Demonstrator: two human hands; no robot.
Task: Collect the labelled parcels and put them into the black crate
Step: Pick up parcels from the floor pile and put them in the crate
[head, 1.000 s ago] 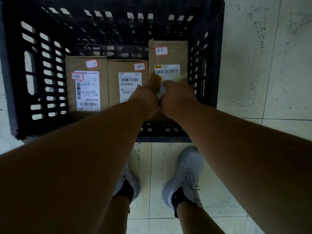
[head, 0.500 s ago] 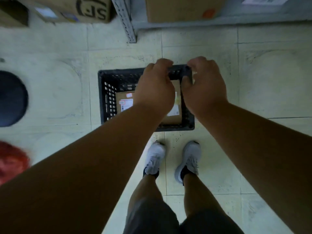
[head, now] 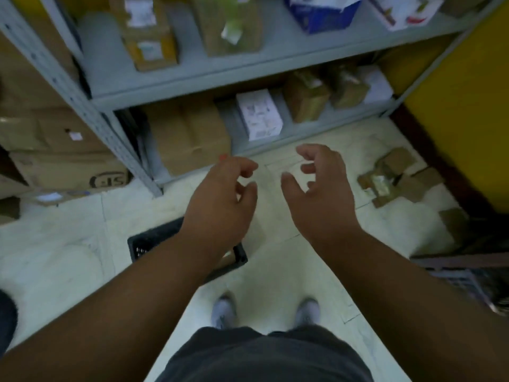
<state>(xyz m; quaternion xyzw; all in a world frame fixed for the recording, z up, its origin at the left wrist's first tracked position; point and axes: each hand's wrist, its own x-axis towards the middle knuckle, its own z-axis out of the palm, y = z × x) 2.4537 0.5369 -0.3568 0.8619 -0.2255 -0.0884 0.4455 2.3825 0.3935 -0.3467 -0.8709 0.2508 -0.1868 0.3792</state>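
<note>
Nearest the camera, the black crate (head: 143, 244) stood on the floor, largely hidden beneath the left forearm. Above it, the left hand (head: 220, 205) and right hand (head: 322, 197) were held apart with fingers loosely curled and spread, nothing gripped. Farther off, cardboard parcels (head: 190, 133) were seen on the bottom shelf (head: 316, 130); whether they were labelled could not be told through the blur. Such boxes were judged stiff and probably light, best taken by opposite side faces, since taped surfaces may be slippery.
</note>
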